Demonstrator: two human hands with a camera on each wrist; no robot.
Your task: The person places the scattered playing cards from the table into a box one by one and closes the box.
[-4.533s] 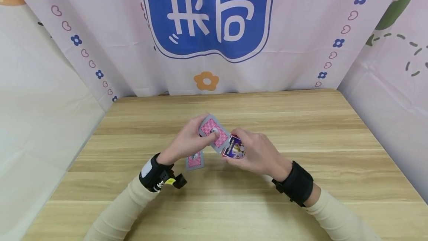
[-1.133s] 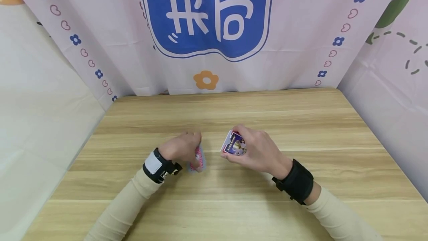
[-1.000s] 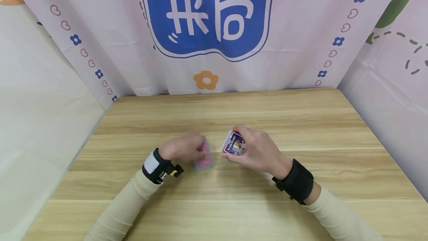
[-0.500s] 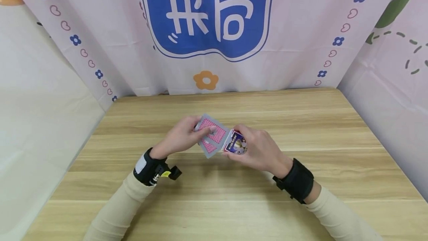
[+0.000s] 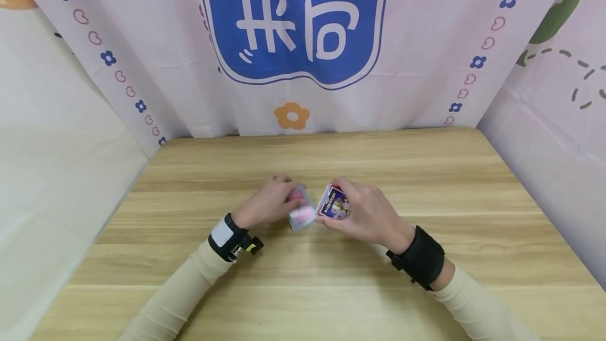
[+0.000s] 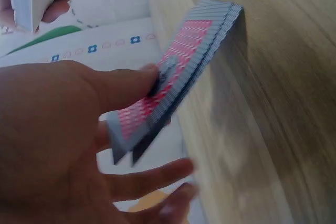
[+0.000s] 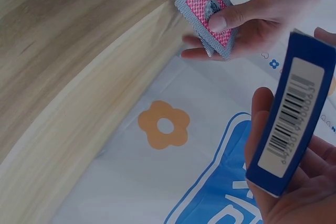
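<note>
My left hand (image 5: 269, 203) pinches a few playing cards (image 5: 302, 218) between thumb and fingers, a little above the table. Their backs are red-checked with grey borders. In the left wrist view the cards (image 6: 181, 59) lie slightly offset from one another, with the thumb on top. Close by on the right, my right hand (image 5: 371, 216) grips a small card box (image 5: 334, 206) with a dark picture on its face. From the right wrist, the box's blue end (image 7: 287, 114) shows a barcode label. Cards and box appear apart. What the box contains is hidden.
A wood-grain table (image 5: 303, 288) lies under both hands. Behind it hangs a pale curtain (image 5: 416, 57) with a blue emblem and an orange flower (image 5: 291, 116). White cloth walls (image 5: 61, 146) stand at both sides.
Earlier the left hand picked up a card lying on the table and brought the cards beside the box. Since then it has lowered and tilted them; the right hand has stayed nearly still.
</note>
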